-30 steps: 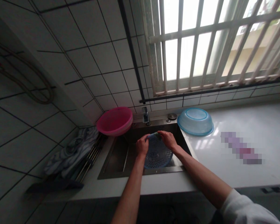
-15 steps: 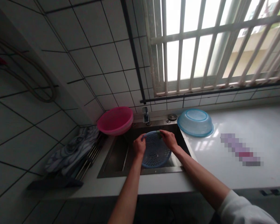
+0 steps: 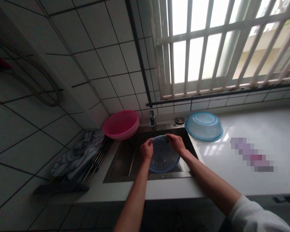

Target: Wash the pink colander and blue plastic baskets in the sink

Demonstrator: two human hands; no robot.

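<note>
A blue plastic colander (image 3: pixel 163 158) with a perforated bottom and sides is held tilted inside the steel sink (image 3: pixel 120 164). My left hand (image 3: pixel 147 149) grips its rim on the left, thumb and fingers closed over the edge. At the top of the rim, my right hand (image 3: pixel 176 143) is closed on a small green scouring pad (image 3: pixel 165 137) and presses it against the colander. Most of the pad is hidden by the fingers. Behind the sink stands a metal faucet (image 3: pixel 151 118); whether water runs cannot be made out.
A pink basin (image 3: pixel 122 125) rests at the sink's back left corner. On the right, an upturned light-blue basin (image 3: pixel 204 126) sits on the white counter (image 3: pixel 217 174), with a blurred-out purple item (image 3: pixel 252 154) nearby. Grey patterned cloth (image 3: pixel 79 151) lies by a metal rack (image 3: pixel 96 162) at left.
The whole view has shifted slightly, so everything appears a little further right. Both hands keep their hold, and the colander's position in the sink looks nearly the same.
</note>
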